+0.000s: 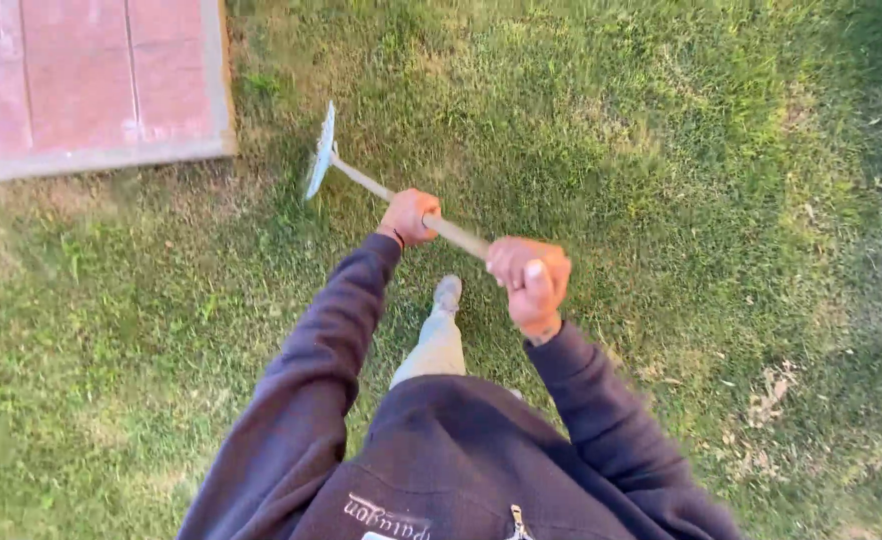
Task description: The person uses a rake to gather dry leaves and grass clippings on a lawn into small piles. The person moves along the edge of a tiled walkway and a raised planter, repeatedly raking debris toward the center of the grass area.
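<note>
Both hands grip a rake (361,180) over the grass (661,150). The left hand (409,216) has its fingers closed around the handle partway down; the right hand (531,282) has its fingers wrapped around the near end. The rake's head lies beyond the left fingers, near red paving (81,80). A shoe (448,293) shows below the handle.

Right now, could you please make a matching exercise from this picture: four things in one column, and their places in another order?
Things:
1. rake head
2. left hand
3. right hand
4. paving

Places:
A. top left corner
B. at the near end of the handle
C. on the grass, beside the paving's corner
D. at the middle of the handle

Pairs: 1-C, 2-D, 3-B, 4-A
</note>
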